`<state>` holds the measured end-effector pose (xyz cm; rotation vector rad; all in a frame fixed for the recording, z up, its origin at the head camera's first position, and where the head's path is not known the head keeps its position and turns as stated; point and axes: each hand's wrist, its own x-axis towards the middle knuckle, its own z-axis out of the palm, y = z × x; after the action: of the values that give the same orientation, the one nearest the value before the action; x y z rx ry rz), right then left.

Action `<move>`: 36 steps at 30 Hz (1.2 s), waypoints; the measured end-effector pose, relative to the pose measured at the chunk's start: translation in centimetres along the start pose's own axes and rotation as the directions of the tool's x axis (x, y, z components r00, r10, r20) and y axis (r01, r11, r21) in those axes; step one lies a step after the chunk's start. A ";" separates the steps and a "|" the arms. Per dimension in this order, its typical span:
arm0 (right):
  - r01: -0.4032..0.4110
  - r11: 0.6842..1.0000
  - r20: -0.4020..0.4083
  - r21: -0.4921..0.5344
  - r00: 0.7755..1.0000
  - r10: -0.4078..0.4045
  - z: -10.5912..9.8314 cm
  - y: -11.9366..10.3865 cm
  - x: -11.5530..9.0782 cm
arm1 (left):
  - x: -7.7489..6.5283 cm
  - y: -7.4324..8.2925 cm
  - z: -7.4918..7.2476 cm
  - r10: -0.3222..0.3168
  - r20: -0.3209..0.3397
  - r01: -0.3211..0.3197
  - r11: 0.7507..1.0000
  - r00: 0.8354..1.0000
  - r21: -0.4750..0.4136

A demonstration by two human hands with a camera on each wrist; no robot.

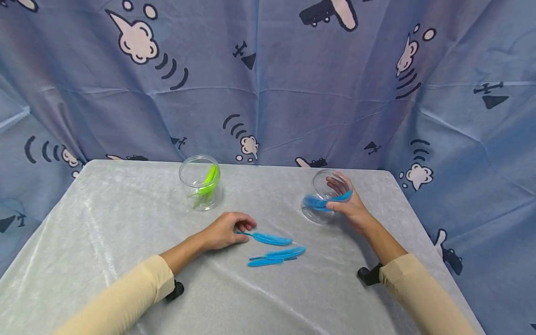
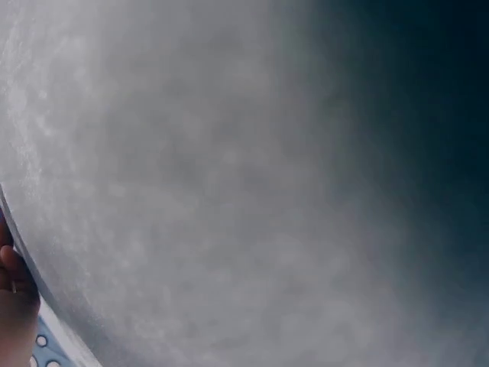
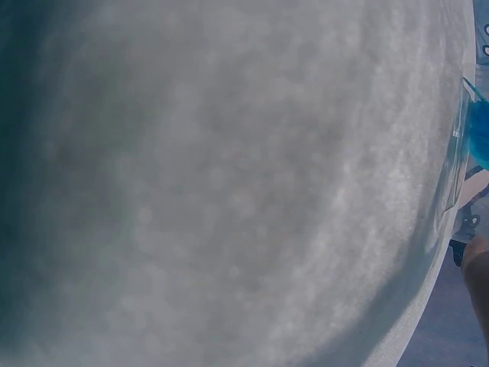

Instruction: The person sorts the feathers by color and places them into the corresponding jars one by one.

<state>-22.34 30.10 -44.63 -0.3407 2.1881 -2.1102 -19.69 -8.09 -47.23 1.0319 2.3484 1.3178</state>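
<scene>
My left hand (image 1: 229, 230) is low over the table, thumb and fingers curled at the quill end of a blue feather (image 1: 272, 239), pinching it. Just in front of that feather lie more blue feathers (image 1: 285, 253), close together on the cloth. With thumb and fingers around its side, my right hand (image 1: 353, 207) grips a clear plastic jar (image 1: 320, 216), tilted, with blue feathers (image 1: 315, 202) inside. In the left wrist view only part of the left hand (image 2: 17, 287) shows at the edge. The right wrist view catches the jar's side (image 3: 456, 164) and some blue feather (image 3: 479, 134).
A second clear jar (image 1: 188, 188) stands upright at the back left, holding bright green feathers (image 1: 208, 184). A pale grey cloth (image 1: 125, 223) covers the table. Behind it hangs a blue patterned curtain (image 1: 284, 111).
</scene>
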 end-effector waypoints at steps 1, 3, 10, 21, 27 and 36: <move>0.000 1.000 0.000 0.000 1.000 0.000 0.0 0.0 0.0 | 0.0 0.0 0.0 0.001 -0.001 -0.001 1.000 1.000 0.000; 0.003 1.000 0.001 0.001 1.000 -0.003 0.0 0.0 0.0 | 0.1 0.1 0.0 0.002 0.000 -0.002 1.000 1.000 0.000; 0.009 1.000 0.000 0.001 1.000 -0.009 -0.1 0.0 -0.1 | 0.2 0.4 -0.1 0.013 0.038 -0.014 1.000 0.999 0.024; 0.008 1.000 -0.001 -0.002 1.000 -0.008 -0.2 0.0 -0.1 | 1.1 1.7 -0.3 0.013 0.016 -0.013 1.000 1.000 0.019; 0.002 1.000 0.000 -0.005 1.000 -0.002 -0.1 -0.1 -0.1 | 2.3 2.9 -0.5 0.009 -0.052 -0.010 1.000 0.999 -0.025; -0.015 1.000 -0.005 -0.020 1.000 0.015 0.0 -0.1 -0.1 | 4.3 5.1 -1.3 0.028 -0.160 -0.034 0.999 0.987 -0.034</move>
<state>-22.26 30.12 -44.58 -0.3200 2.2087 -2.0858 -21.14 -4.20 -41.79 0.9892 2.4209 1.5015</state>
